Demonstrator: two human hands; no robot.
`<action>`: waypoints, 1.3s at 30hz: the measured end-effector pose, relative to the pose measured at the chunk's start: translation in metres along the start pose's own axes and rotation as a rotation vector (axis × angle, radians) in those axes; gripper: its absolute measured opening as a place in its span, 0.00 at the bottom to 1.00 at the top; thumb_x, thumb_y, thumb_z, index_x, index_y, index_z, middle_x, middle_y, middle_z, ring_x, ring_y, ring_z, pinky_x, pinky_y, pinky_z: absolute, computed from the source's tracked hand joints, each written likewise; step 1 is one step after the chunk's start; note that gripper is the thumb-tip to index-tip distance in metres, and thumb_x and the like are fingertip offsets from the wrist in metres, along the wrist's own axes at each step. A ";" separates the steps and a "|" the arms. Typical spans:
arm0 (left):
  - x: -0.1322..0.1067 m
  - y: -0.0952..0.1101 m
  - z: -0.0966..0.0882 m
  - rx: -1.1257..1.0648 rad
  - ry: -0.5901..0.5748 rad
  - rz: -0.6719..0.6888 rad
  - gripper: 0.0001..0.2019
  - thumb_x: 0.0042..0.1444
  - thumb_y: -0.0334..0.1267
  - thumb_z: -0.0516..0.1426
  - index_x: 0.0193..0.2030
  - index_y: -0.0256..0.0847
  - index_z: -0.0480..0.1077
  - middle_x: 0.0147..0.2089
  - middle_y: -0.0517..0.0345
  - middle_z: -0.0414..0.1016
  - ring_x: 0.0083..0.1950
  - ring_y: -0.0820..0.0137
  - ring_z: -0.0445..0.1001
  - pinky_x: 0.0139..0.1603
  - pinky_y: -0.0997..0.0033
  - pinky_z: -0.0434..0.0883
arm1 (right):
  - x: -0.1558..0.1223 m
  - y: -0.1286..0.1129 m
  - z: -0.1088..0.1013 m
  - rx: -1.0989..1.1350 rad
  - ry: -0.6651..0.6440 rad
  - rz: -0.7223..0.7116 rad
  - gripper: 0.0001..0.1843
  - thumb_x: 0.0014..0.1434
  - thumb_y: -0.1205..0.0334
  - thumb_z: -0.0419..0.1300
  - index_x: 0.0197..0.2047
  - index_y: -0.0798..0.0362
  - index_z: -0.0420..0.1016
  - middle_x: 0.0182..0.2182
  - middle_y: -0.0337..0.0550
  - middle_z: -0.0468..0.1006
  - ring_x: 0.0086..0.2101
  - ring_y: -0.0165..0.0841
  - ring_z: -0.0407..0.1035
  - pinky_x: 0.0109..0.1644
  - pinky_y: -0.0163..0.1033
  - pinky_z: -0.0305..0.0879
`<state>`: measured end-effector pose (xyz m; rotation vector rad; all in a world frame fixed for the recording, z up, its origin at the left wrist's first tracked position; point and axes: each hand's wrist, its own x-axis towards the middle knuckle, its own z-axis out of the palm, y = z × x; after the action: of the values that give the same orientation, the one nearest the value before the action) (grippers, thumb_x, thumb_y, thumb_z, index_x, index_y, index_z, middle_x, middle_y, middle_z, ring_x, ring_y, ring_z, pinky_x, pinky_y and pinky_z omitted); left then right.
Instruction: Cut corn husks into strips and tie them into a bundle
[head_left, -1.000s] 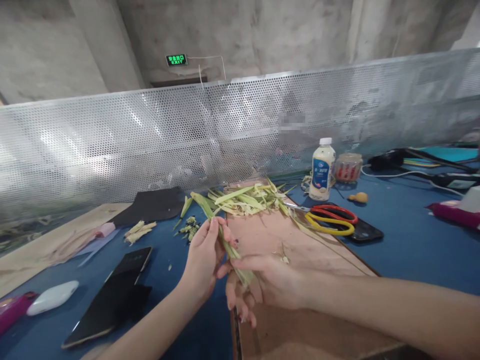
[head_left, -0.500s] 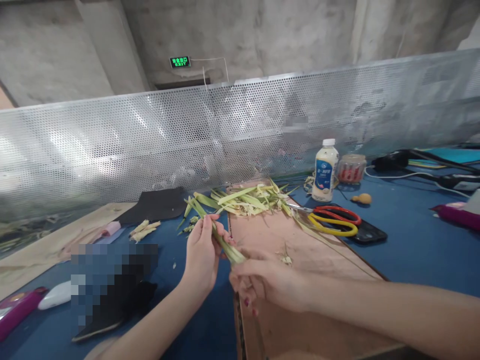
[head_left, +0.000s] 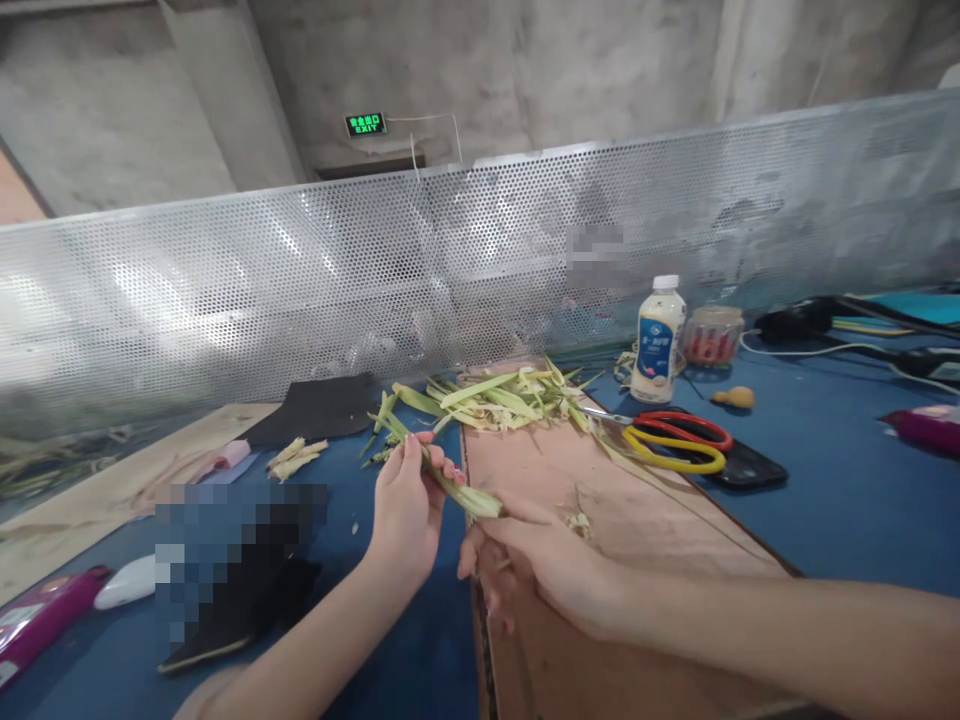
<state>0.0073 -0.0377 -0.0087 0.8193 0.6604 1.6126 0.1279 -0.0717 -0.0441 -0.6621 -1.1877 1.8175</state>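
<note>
At the far left a purple packet (head_left: 45,615) lies beside a white rounded object (head_left: 126,583), next to a dark flat thing (head_left: 225,610) whose upper part is masked by coarse blocks, so I cannot tell what it is; beyond them pale scraps (head_left: 298,457) rest on the blue table (head_left: 352,640) near a black sheet (head_left: 315,412). The left hand (head_left: 409,500) is closed around the middle of a bundle of green leaves (head_left: 472,499), its thumb laid along the top and its fingers wrapped beneath. The bundle's long axis slopes from the far left, where its loose tips reach past that hand, down to the near right, over the left edge of a wooden board (head_left: 637,500). Its pale near end meets the right hand (head_left: 544,565), the nearer of the two to that end; this hand is loosely curled, its lower fingers apart and blurred, and whether it grips the end or merely touches it I cannot tell. The part inside the left hand is hidden, and behind the tips, overlapping leaves are hard to separate. At the board's far end lies a leaf pile (head_left: 510,402), with scissors (head_left: 637,440) to its right, in front of an upright bottle (head_left: 657,345) and a clear jar (head_left: 712,345)
</note>
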 end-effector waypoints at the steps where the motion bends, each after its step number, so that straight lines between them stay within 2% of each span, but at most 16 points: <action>1: 0.000 0.000 0.000 -0.011 0.010 -0.008 0.06 0.57 0.37 0.56 0.33 0.37 0.64 0.21 0.65 0.62 0.21 0.77 0.64 0.25 0.77 0.67 | 0.000 0.001 -0.001 0.009 -0.011 0.009 0.14 0.55 0.55 0.55 0.38 0.57 0.63 0.21 0.38 0.74 0.14 0.28 0.65 0.16 0.33 0.65; 6: 0.001 -0.001 -0.001 -0.040 0.021 -0.024 0.06 0.57 0.36 0.56 0.32 0.38 0.65 0.21 0.65 0.62 0.20 0.77 0.63 0.24 0.78 0.66 | 0.003 0.004 -0.006 0.024 -0.081 -0.010 0.17 0.55 0.51 0.53 0.34 0.59 0.66 0.14 0.40 0.71 0.14 0.29 0.65 0.16 0.33 0.64; 12: 0.003 -0.001 -0.003 -0.048 0.019 -0.030 0.05 0.58 0.36 0.55 0.32 0.37 0.65 0.21 0.66 0.61 0.20 0.79 0.61 0.23 0.79 0.65 | 0.003 0.002 -0.004 0.058 -0.071 0.005 0.11 0.50 0.59 0.53 0.36 0.58 0.63 0.22 0.44 0.76 0.17 0.30 0.68 0.16 0.32 0.65; 18: 0.004 -0.003 -0.003 -0.056 0.020 -0.039 0.05 0.59 0.33 0.53 0.32 0.37 0.65 0.20 0.66 0.60 0.19 0.79 0.60 0.22 0.79 0.63 | 0.001 -0.001 -0.001 0.042 -0.067 0.025 0.15 0.47 0.62 0.52 0.39 0.60 0.64 0.15 0.43 0.73 0.16 0.31 0.67 0.16 0.32 0.65; 24: 0.004 -0.003 -0.004 -0.061 0.014 -0.039 0.05 0.60 0.33 0.53 0.32 0.37 0.64 0.20 0.67 0.58 0.19 0.79 0.59 0.21 0.79 0.62 | 0.004 0.002 -0.003 0.076 -0.057 0.016 0.14 0.46 0.63 0.53 0.38 0.59 0.65 0.21 0.44 0.75 0.18 0.31 0.68 0.16 0.33 0.65; 28: 0.005 -0.004 -0.004 -0.046 0.027 -0.031 0.06 0.61 0.33 0.51 0.32 0.37 0.64 0.20 0.67 0.58 0.19 0.79 0.59 0.21 0.79 0.61 | 0.001 -0.002 -0.002 0.070 -0.075 0.051 0.14 0.50 0.58 0.53 0.38 0.57 0.67 0.20 0.42 0.73 0.18 0.30 0.67 0.17 0.32 0.65; 32: 0.006 -0.004 -0.004 -0.027 0.023 -0.022 0.07 0.61 0.33 0.51 0.32 0.37 0.64 0.19 0.67 0.58 0.19 0.79 0.59 0.21 0.79 0.61 | -0.002 -0.006 0.002 0.036 -0.052 0.056 0.18 0.53 0.48 0.54 0.33 0.56 0.68 0.17 0.39 0.70 0.17 0.28 0.65 0.17 0.30 0.65; 36: 0.004 -0.003 -0.003 -0.016 0.009 -0.021 0.06 0.61 0.34 0.51 0.32 0.37 0.64 0.19 0.67 0.58 0.19 0.79 0.59 0.21 0.79 0.61 | -0.002 -0.003 0.002 0.003 -0.005 0.023 0.18 0.52 0.51 0.61 0.38 0.56 0.66 0.26 0.40 0.74 0.18 0.25 0.66 0.17 0.30 0.65; 39: 0.003 -0.003 -0.002 -0.004 -0.015 -0.013 0.06 0.61 0.34 0.51 0.33 0.37 0.65 0.20 0.66 0.59 0.19 0.79 0.59 0.21 0.79 0.62 | -0.002 -0.002 0.000 -0.034 -0.007 0.013 0.18 0.53 0.49 0.60 0.36 0.57 0.66 0.25 0.40 0.73 0.18 0.26 0.66 0.18 0.31 0.65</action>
<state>0.0070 -0.0341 -0.0122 0.8219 0.6511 1.5941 0.1291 -0.0732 -0.0424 -0.6852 -1.2238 1.8155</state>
